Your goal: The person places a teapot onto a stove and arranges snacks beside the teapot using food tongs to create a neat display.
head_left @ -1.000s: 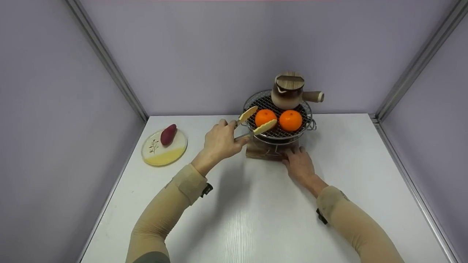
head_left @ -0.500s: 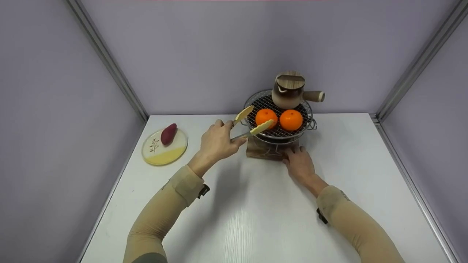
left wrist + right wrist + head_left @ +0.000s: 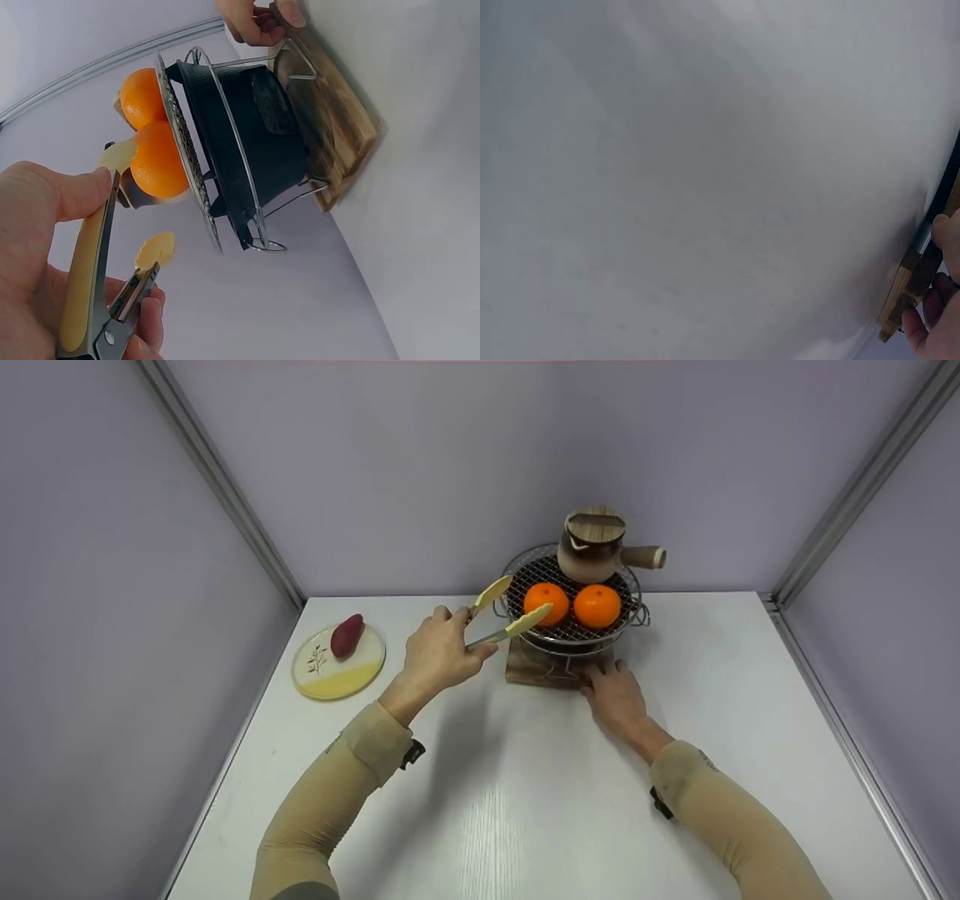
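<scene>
Near round oranges [image 3: 551,594] — scallop-tipped metal tongs [image 3: 528,619] in the left hand [image 3: 439,651].

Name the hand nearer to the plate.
Left. The left hand, gripping the tongs, is right of the plate; the right hand is farther right, gripping the wooden base.

You can read no word, number, brand or sign in any view. Just behind your left hand [image 3: 442,651], the left cuff [image 3: 373,739] carries a small dark mark [image 3: 334,743] on its outer side; it may be lettering, but is too small to make out. Behind your right hand [image 3: 616,697], the right cuff [image 3: 675,772] has a similar dark print [image 3: 707,761], equally unreadable. Left of your left hand, the plate [image 3: 339,675] bears a leafy sprig.
</scene>
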### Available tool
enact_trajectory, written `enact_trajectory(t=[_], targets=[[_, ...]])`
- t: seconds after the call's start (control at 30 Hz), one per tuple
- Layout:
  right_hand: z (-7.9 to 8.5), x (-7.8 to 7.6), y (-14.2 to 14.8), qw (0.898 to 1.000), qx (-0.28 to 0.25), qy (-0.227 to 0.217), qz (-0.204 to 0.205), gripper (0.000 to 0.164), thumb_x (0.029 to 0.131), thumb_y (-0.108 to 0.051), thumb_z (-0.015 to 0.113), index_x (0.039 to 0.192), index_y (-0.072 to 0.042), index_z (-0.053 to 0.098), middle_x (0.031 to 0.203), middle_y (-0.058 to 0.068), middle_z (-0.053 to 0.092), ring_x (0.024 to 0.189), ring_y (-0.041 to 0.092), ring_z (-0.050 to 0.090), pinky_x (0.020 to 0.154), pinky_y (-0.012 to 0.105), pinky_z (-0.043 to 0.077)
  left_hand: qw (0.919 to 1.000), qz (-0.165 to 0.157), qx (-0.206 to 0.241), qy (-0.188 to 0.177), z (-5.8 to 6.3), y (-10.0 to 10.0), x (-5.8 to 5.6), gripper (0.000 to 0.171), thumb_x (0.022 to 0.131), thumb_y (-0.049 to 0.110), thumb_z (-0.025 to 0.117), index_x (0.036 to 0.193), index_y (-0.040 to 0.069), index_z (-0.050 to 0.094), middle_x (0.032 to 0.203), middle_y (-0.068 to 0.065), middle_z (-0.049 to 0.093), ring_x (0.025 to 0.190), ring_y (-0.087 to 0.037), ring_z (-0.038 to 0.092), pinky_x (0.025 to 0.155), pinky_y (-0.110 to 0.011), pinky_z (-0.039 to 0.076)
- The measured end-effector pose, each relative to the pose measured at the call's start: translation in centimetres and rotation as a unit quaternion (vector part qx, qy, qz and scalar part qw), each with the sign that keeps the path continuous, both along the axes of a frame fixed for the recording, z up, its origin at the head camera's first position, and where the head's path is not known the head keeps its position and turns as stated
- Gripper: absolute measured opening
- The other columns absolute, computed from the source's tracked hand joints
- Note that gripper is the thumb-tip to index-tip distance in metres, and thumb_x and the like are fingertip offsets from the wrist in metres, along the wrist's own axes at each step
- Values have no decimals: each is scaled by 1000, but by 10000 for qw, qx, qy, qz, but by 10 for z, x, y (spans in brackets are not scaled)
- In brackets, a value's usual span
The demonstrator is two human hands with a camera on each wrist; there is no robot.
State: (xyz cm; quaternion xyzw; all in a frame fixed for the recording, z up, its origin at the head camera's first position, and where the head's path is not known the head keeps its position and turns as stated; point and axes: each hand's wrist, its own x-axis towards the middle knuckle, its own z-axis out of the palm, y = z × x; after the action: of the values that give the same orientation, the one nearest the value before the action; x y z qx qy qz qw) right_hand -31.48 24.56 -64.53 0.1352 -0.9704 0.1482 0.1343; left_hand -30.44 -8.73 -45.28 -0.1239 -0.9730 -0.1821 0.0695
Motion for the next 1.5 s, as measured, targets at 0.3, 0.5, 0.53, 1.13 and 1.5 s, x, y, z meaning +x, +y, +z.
enact_trajectory(t=[0.3,0.5,0.53,1.13,1.5], targets=[[0,-1,-1,10000,62,73,19,38,103,-19,81,135,-3,68,135,27,66,115,49,62,99,62,56,9998,160,126,16,-2,-10,2,69,99,60,77,147,12,67,124,-17,70,103,-37,72,84,-58,62],[0,-1,0,9999,93,41,25,40,103,-19,81,138,-4,67,137,27,66,117,49,62,100,61,56,9997,201,133,108,-3,-18,3,69,98,61,78,146,11,67,123,-18,70,103,-38,73,83,-57,62],[0,-1,0,10000,96,6,12,40,104,-20,81,138,-4,67,137,27,66,116,49,62,100,61,56,9997,198,127,119,-3,-19,3,69,98,60,78,145,11,67,122,-18,70,103,-38,73,84,-57,62],[0,-3,0,9999,43,-145,-34,39,105,-21,80,140,-7,67,139,24,66,118,47,62,100,61,56,9993,336,149,-33,-6,-33,1,71,99,60,77,148,10,66,124,-19,69,105,-40,72,87,-59,61],[0,-1,-1,9999,33,145,58,38,102,-17,83,132,-2,67,132,28,66,114,50,61,99,62,55,9989,453,132,-40,-12,-41,0,75,98,60,77,151,9,65,122,-20,69,103,-41,72,82,-60,61]])
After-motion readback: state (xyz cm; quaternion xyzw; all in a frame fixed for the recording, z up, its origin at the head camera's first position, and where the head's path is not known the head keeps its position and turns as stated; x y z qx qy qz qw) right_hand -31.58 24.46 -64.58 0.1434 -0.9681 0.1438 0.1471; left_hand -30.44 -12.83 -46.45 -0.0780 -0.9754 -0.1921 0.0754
